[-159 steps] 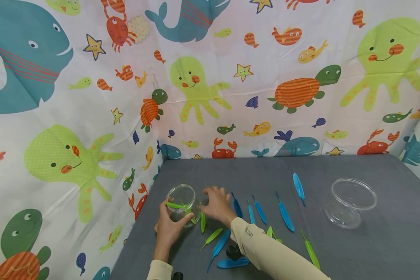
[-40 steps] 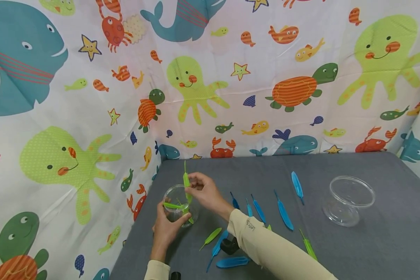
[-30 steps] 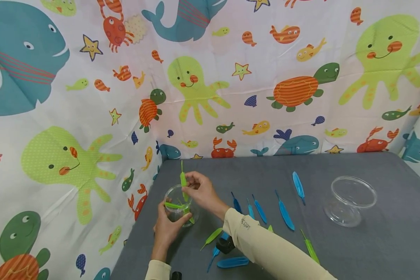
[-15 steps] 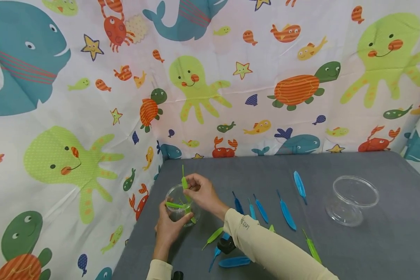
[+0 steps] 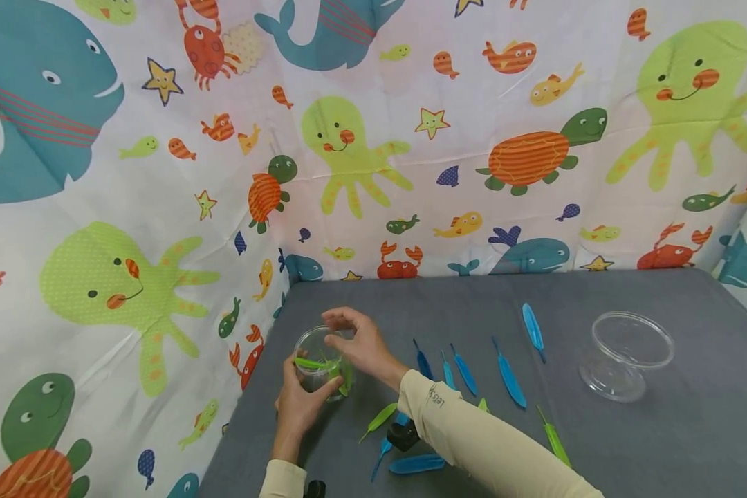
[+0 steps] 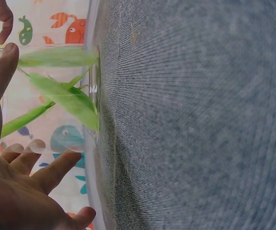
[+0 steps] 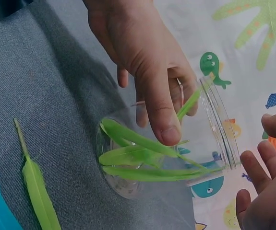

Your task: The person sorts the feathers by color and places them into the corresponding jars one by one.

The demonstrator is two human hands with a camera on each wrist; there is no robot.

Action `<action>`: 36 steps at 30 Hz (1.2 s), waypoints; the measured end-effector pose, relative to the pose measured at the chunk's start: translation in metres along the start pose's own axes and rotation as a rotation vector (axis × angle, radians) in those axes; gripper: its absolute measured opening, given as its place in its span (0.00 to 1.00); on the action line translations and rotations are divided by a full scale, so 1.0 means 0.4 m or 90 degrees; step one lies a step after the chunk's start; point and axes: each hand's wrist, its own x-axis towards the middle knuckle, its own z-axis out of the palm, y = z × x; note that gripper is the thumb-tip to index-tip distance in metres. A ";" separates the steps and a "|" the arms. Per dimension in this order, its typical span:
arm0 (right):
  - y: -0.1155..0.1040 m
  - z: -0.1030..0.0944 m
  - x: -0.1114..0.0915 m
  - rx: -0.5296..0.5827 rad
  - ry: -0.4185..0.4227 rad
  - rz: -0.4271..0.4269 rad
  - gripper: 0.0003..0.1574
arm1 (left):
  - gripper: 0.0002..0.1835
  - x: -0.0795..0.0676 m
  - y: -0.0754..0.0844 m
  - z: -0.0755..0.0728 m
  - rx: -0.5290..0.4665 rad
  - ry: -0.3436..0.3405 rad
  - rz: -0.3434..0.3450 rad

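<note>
A clear jar (image 5: 306, 384) stands upright at the left of the table, and my left hand (image 5: 301, 407) grips its near side with thumb and fingers. Inside it, several green feathers (image 7: 128, 155) lean at different angles, as the right wrist view shows through the wall. My right hand (image 5: 366, 349) hovers at the jar's rim, fingers parted and holding nothing. In the right wrist view its fingertips (image 7: 247, 157) are just beyond the jar's mouth. The left wrist view shows the left thumb (image 6: 6, 69) on one side of the jar and the other fingers on the opposite side.
Several blue feathers (image 5: 509, 380) lie across the middle of the grey table (image 5: 691, 443). Loose green feathers (image 5: 380, 420) lie near my right sleeve (image 5: 473, 429), another green one (image 5: 554, 437) farther right. A second clear container (image 5: 622, 356) with a wide rim stands at the right.
My right hand brought a green feather over the jar, lowered it in and let go; its fingers are now parted. The left hand has kept its grip on the jar.
</note>
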 end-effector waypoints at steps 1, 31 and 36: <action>0.000 -0.002 0.000 0.003 0.002 0.001 0.22 | 0.55 0.000 0.000 0.000 0.002 0.000 0.000; 0.059 -0.098 -0.057 -0.082 0.036 0.045 0.20 | 0.58 -0.005 0.000 0.004 0.009 0.003 -0.010; 0.070 -0.110 -0.074 -0.124 0.001 0.056 0.20 | 0.58 -0.004 0.000 0.005 0.011 0.004 -0.012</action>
